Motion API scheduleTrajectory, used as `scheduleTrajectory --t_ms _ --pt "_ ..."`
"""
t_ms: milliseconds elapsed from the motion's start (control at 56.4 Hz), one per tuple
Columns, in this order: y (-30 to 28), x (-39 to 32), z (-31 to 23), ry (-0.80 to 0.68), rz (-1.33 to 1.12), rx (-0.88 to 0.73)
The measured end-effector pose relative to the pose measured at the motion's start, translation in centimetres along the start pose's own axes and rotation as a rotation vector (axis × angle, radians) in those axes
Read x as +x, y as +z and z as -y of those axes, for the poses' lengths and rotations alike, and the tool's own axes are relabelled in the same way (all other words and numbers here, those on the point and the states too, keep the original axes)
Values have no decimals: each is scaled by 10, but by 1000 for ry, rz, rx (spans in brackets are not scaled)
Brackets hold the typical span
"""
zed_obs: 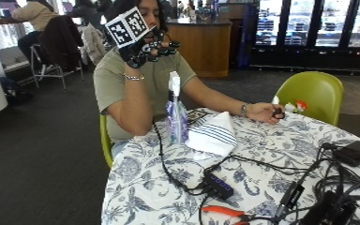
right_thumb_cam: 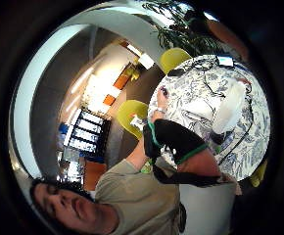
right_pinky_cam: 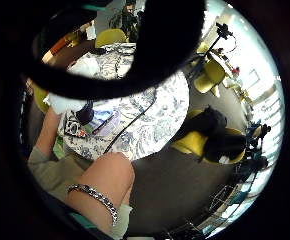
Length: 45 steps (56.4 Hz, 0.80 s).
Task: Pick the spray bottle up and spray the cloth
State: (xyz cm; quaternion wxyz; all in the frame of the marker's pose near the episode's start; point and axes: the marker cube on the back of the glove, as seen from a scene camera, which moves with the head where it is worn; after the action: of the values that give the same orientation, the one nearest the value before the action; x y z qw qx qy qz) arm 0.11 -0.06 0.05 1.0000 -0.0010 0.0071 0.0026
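Raised well above the bench (zed_obs: 168,187) near the face, elbow bent, right hand (zed_obs: 144,49) nowhere near the task's things; fingers (zed_obs: 161,47) loosely curled round nothing, so idle, apparently not yet into the reach. Spray bottle (zed_obs: 176,115) upright on the patterned cover, at about ten o'clock of the bench's middle, nozzle up, presumably stood that way so that neck and trigger can be taken from above. Cloth (zed_obs: 212,133), white with dark stripes, folded and lying flat just beside the bottle toward three o'clock, edge touching or nearly touching its base: close enough to be sprayed without shifting either. Bare hand (zed_obs: 268,112) resting further toward two o'clock, pinching something small and dark. Cables and a black box (zed_obs: 217,185) toward six o'clock, well apart from both.
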Motion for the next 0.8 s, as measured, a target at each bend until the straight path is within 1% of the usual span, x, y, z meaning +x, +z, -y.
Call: scheduleTrajectory --t_ms 461,550,674,799 --pt "1 1 8 27 -28 14" --pt "2 2 9 71 -42 25" --pt "5 6 -1 116 -91 19" --pt "10 10 -23 161 -101 17"
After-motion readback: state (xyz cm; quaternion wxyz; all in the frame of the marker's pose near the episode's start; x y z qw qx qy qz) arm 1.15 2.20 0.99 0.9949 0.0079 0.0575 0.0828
